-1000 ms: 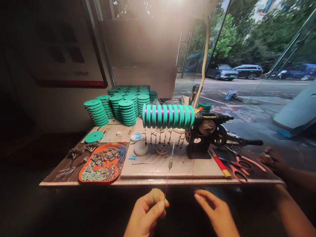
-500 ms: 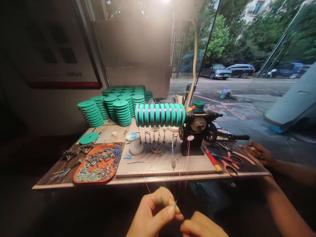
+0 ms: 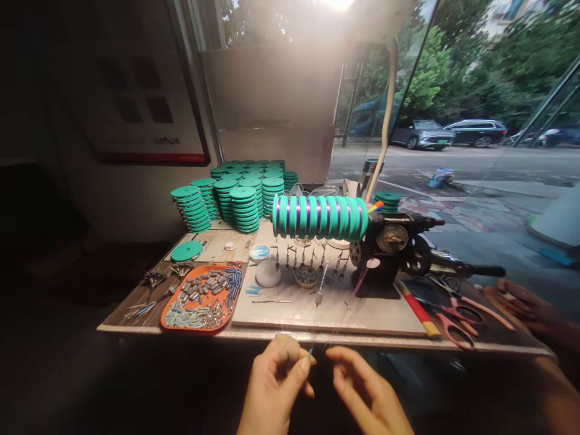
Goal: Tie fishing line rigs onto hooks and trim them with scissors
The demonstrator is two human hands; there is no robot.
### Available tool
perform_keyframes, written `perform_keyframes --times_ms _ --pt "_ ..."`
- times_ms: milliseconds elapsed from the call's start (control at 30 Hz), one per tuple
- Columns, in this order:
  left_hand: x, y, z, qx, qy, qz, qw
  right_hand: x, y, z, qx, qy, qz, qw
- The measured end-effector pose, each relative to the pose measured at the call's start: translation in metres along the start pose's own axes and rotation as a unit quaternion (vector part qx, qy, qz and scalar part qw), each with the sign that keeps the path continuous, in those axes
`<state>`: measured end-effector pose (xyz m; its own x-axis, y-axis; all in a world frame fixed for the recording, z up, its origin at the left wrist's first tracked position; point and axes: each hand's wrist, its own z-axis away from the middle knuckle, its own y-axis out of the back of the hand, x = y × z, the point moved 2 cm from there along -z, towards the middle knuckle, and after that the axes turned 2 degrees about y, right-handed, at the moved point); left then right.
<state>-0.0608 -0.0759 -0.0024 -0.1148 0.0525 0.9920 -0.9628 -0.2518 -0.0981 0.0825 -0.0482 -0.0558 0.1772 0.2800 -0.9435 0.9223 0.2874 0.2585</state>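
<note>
In front of the table edge, my left hand [image 3: 285, 377] pinches a thin line with a small blue piece [image 3: 310, 352] on it between thumb and forefinger. My right hand [image 3: 365, 383] is just to the right, thumb and forefinger apart, with nothing visible between them. Fine pinkish strands [image 3: 360, 281] run down from the hand-cranked winder [image 3: 385, 241]. A row of green foam spools [image 3: 319, 217] wound with purple line sits on its shaft. A spring-topped metal weight [image 3: 319, 298] lies on the pale board [image 3: 281, 314] beyond my hands.
An orange tray [image 3: 199, 323] of sinkers, tubes and small fittings lies at left. Stacked green spools [image 3: 244, 208] stand behind. Scissors [image 3: 457, 329] and a red-yellow stick [image 3: 420, 311] lie at right. Another person's hand [image 3: 516, 302] rests by the right table edge.
The view has swung left, so the table appears further right. My right hand has spread its fingers and moved up beside the left. The spring-topped weight has tilted over and sits lower against the board.
</note>
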Motion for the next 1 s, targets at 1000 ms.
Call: perform_keyframes --times_ms 1000 --pt "-0.023 -0.016 -0.013 -0.235 0.25 0.259 0.903 -0.017 0.015 -0.041 -0.132 -0.089 -0.348 0.924"
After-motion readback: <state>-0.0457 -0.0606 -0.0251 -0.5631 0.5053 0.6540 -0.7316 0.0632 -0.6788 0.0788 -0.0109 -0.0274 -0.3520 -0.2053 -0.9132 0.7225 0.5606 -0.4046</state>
